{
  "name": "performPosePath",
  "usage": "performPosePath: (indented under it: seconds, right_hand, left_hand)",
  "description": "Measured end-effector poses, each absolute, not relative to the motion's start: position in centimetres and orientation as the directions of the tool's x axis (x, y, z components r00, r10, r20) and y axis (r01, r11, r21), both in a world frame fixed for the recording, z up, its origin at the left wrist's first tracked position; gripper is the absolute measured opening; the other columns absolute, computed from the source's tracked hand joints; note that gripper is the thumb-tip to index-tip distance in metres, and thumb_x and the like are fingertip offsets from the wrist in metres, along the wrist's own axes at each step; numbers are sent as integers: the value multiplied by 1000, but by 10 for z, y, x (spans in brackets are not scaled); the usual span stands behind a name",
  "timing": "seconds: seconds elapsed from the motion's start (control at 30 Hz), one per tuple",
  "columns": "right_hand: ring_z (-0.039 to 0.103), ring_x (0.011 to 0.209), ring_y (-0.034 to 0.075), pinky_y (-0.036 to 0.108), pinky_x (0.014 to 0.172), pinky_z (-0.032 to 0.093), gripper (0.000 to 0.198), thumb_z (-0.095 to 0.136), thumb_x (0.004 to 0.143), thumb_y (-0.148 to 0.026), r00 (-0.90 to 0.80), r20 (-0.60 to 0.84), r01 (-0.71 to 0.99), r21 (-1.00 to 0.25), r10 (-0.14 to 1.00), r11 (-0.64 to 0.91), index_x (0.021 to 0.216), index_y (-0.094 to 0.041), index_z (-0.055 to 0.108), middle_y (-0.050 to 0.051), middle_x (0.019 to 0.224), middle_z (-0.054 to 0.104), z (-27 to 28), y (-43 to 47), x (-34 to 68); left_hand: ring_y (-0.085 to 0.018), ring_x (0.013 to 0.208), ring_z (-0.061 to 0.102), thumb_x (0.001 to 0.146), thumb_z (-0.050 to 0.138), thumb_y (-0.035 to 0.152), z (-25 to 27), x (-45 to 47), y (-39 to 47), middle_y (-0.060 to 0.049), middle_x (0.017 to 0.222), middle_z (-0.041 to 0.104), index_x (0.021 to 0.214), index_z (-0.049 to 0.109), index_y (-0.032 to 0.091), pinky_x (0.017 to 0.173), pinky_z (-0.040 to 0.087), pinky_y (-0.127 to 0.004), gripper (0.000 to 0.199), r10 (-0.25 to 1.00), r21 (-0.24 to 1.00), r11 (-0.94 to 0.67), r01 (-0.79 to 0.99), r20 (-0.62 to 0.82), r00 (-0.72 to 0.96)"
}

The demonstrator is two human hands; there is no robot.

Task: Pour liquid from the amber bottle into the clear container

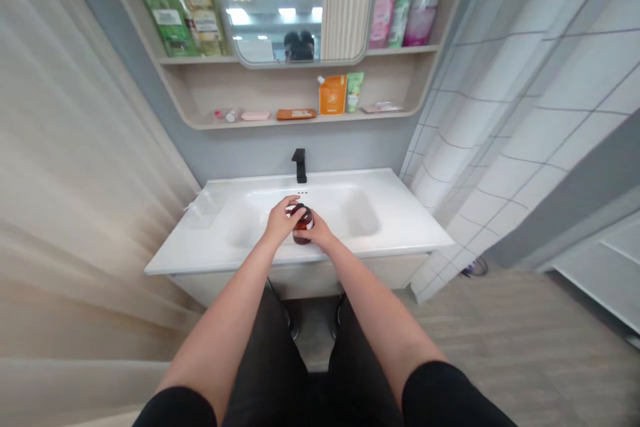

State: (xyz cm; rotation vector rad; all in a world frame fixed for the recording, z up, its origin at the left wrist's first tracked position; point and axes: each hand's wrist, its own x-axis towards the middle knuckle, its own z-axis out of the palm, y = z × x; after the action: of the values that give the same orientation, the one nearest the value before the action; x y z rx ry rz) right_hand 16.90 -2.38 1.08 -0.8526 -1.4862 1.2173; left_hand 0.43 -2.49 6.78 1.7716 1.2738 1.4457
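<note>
A small amber-brown bottle with a dark top and a pale label stands upright between my hands, above the front of the white sink basin. My right hand is wrapped round its lower right side. At its upper left, my left hand curls with thumb and fingers about the dark top. A reddish-brown and white patch shows between the left thumb and fingers; whether it belongs to the bottle I cannot tell. Behind the bottle rises a black faucet.
A mirrored wall cabinet hangs above, holding green bottles, pink bottles, an orange pouch and a green tube. A clear container sits on the counter's left. Curtains hang left; white tiled wall stands right.
</note>
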Motion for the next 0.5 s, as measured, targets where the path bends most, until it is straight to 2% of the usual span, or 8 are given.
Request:
performPosePath:
  seconds: [0.07,0.17,0.23,0.33,0.4,0.5]
  right_hand:
    - [71,117,31,49,112,55,76,97,65,-36,-271,283,-27,-958,920,287,136,-28,71,3,125,78,11,-24,168]
    - [71,119,33,50,111,55,77,98,64,-35,-329,302,31,-943,895,330,136,-26,71,5,127,78,10,-25,168]
    - [69,125,34,51,110,56,90,101,60,-35,-400,290,26,-945,870,327,142,-28,67,8,137,74,8,-24,168]
    - [64,135,34,51,108,57,108,104,57,-39,-424,241,-43,-968,873,246,154,-34,58,12,155,64,4,-23,168]
    - [64,134,32,51,110,56,98,101,64,-44,-379,206,-65,-978,902,196,152,-36,59,11,153,65,0,-21,168]
    - [68,123,29,50,110,54,70,94,73,-48,-326,173,-55,-985,929,164,137,-33,69,8,135,74,-5,-18,168]
  left_hand:
    - [-31,126,73,78,90,33,63,6,-34,-13,135,75,132,73,23,113,58,-48,57,891,829,-411,379,453,-23]
    - [-33,122,74,67,97,31,56,5,-50,-13,133,77,140,68,24,113,57,-51,79,915,828,-356,434,404,-21]
    - [-32,116,77,70,97,34,55,-2,-61,-11,128,79,145,65,25,109,58,-50,82,927,835,-305,458,370,-57]
    - [-34,118,76,73,97,42,61,-33,-75,-11,131,79,143,66,26,111,57,-49,79,904,822,-238,518,382,-192]
    - [-36,123,74,70,98,47,69,-67,-84,-12,132,79,138,69,26,115,55,-49,77,862,791,-184,583,414,-291]
    - [-38,125,73,72,97,53,80,-132,-96,-13,131,78,138,69,25,115,55,-52,77,786,744,-32,667,431,-443]
